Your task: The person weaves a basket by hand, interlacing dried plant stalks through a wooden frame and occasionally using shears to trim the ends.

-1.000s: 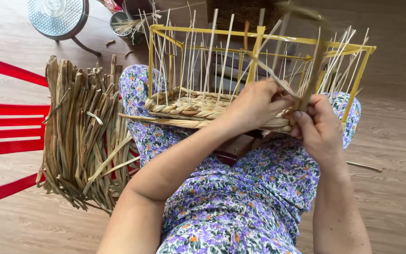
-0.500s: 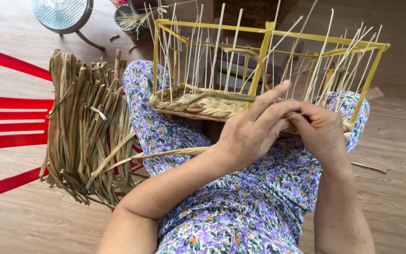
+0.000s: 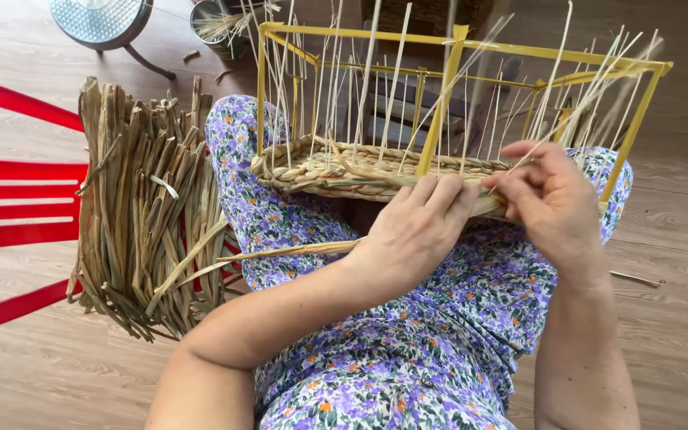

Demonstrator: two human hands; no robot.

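Since half a second ago, I see my left hand (image 3: pixel 414 231) has flattened, fingers extended against the woven basket rim (image 3: pixel 344 171), gripping nothing; my right hand (image 3: pixel 551 199) pinches a thin reed (image 3: pixel 555 131) beside it. Basket and yellow frame (image 3: pixel 439 111) rest on my lap, dried straw bundle (image 3: pixel 141 207) lies left

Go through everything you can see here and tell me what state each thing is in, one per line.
Basket: partly woven, only the bottom rows done, lying on the lap.
Yellow frame: upright, thin stakes standing loose inside it.
Left hand: fingers pressed on the woven edge.
Right hand: pinching a strand at the edge.
Bundle of dried reeds: loose, on the red chair.
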